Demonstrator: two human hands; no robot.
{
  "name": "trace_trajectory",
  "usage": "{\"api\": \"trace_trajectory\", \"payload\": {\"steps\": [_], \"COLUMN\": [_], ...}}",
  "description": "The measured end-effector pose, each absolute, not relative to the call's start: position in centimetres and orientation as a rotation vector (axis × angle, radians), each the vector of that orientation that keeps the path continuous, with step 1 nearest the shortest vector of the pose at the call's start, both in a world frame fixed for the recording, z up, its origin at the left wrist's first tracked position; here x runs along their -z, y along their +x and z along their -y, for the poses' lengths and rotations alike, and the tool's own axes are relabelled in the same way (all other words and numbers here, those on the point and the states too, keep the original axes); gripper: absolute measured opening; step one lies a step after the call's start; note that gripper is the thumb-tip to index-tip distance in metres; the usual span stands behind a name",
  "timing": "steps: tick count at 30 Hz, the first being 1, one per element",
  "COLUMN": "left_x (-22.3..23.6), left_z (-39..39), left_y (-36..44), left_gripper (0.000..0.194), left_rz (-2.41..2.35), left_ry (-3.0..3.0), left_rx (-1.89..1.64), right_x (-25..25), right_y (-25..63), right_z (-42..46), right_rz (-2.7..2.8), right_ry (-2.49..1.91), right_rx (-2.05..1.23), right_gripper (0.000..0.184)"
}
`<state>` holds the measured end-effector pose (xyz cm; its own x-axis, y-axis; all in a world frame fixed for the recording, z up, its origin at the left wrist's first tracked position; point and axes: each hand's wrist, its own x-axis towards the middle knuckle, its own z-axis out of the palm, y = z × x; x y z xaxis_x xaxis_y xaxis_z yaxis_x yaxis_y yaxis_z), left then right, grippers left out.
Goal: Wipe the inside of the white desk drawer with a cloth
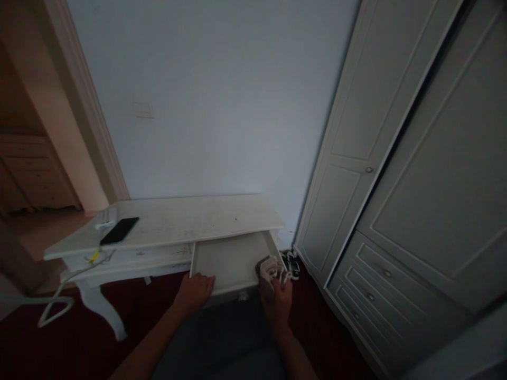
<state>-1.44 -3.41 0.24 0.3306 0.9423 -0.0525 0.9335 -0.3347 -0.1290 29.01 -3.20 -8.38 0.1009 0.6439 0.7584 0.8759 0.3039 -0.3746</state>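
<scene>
A low white desk (178,221) stands against the wall with its right drawer (232,261) pulled out. My left hand (196,290) lies over the drawer's front edge, fingers curled on it. My right hand (279,301) is closed round a crumpled pale cloth (270,269) at the drawer's front right corner. The inside of the drawer looks bare.
A dark phone (119,230) and a white object (106,218) lie on the desk's left end, and a white cable (55,301) hangs to the dark red floor. A grey-white wardrobe (396,184) fills the right. A doorway (35,158) opens at left. Dark shoes (292,262) sit by the wardrobe.
</scene>
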Motion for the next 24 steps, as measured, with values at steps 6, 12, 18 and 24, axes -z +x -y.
{"api": "trace_trajectory", "payload": {"steps": [6, 12, 18, 24], "left_x": [0.6, 1.3, 2.1, 2.0], "left_z": [3.2, 3.0, 2.8, 2.7], "left_y": [-1.8, -2.0, -2.3, -2.2], "left_gripper": [0.045, 0.047, 0.046, 0.046], "left_rz": [1.693, 1.685, 1.674, 1.664], "left_ry": [-2.477, -2.455, -2.471, -2.463], "left_rx": [-0.273, -0.281, -0.264, -0.267], "right_x": [8.2, 9.9, 11.3, 12.2], "right_y": [29.2, 31.8, 31.1, 33.0], "right_z": [2.6, 2.8, 3.2, 3.1], "right_rz": [1.989, 1.698, 2.082, 1.843], "right_ry": [-1.023, -1.312, -1.051, -1.344], "right_rx": [0.316, 0.362, 0.382, 0.367], "right_gripper": [0.024, 0.031, 0.029, 0.030]}}
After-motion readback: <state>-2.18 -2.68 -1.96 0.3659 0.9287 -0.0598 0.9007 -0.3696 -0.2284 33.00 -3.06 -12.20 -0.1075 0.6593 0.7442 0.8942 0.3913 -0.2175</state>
